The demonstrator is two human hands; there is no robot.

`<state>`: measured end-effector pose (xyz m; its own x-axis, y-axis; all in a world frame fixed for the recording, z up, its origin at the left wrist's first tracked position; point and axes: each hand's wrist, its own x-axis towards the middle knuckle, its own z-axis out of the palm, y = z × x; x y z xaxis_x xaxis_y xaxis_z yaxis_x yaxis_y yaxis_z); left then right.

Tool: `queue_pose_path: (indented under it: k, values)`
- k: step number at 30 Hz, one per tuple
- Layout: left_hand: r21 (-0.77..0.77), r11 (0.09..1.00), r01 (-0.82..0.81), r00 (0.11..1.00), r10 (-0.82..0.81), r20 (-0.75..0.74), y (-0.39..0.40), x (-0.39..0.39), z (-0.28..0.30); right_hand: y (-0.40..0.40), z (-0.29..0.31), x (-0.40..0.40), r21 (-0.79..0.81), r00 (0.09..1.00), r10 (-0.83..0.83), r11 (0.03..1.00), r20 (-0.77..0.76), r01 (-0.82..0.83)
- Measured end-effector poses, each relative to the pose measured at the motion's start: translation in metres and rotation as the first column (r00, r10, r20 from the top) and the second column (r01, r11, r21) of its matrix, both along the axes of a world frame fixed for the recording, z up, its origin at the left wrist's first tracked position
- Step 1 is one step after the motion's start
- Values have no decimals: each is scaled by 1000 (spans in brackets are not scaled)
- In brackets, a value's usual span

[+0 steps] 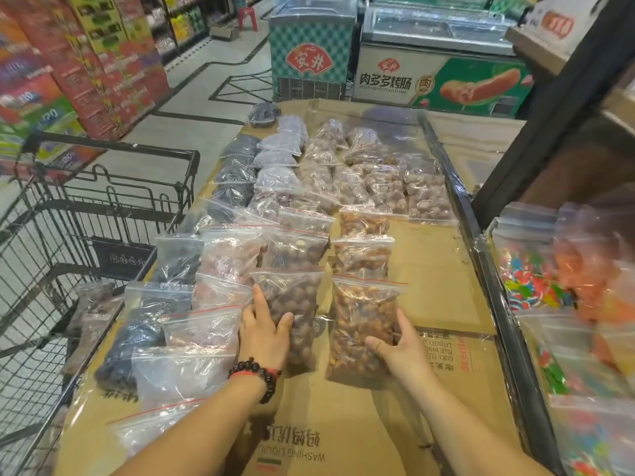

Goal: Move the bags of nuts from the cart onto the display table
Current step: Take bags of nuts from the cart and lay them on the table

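Several clear zip bags of nuts and dried fruit lie in rows on the cardboard-covered display table (443,269). My left hand (263,333) rests flat on a bag of round brown nuts (292,304) at the near end of a row. My right hand (400,348) grips the lower right side of a bag of golden-brown nuts (360,324) lying on the cardboard. The black wire cart (68,218) stands to the left of the table, with a few dark bags (92,304) at its near right side.
Bags of colourful sweets (549,280) fill a second table at the right, behind a black rail (481,242). Chest freezers (436,63) stand beyond the table's far end. Stacked boxed goods (79,56) line the aisle at left.
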<state>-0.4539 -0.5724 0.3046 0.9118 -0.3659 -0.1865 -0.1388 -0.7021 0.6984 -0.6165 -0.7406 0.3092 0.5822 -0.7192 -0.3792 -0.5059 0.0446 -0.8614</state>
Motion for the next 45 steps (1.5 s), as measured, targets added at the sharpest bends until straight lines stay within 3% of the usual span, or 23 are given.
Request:
queue_pose_path:
  k: [8,11,16,21,25,30,35,39,45]
  values:
    - [78,997,14,997,-9,-72,-4,5,4,10,1,-5,-64,994,-35,998,-103,28]
    - [128,990,50,994,-37,-100,-2,0,22,16,13,-13,-185,983,-42,983,-176,9]
    - [250,941,227,971,-239,20,0,-18,73,24,62,-28,-309,952,122,928,-279,-210]
    - [343,846,409,895,-445,31,16,-27,137,43,130,-13,-526,862,321,691,-392,-496]
    - [423,818,389,877,-469,101,60,-27,174,78,172,17,-681,811,404,448,-424,-580]
    - [480,824,300,886,-427,180,145,-10,207,149,203,66,-732,738,506,267,-447,-626]
    - [469,867,168,911,-318,262,262,19,222,255,202,126,-725,633,601,125,-488,-677]
    - [509,856,92,937,-247,246,372,50,219,359,193,180,-722,560,660,39,-500,-691]
    - [537,836,108,952,-242,186,496,105,205,472,161,238,-706,542,667,35,-511,-708]
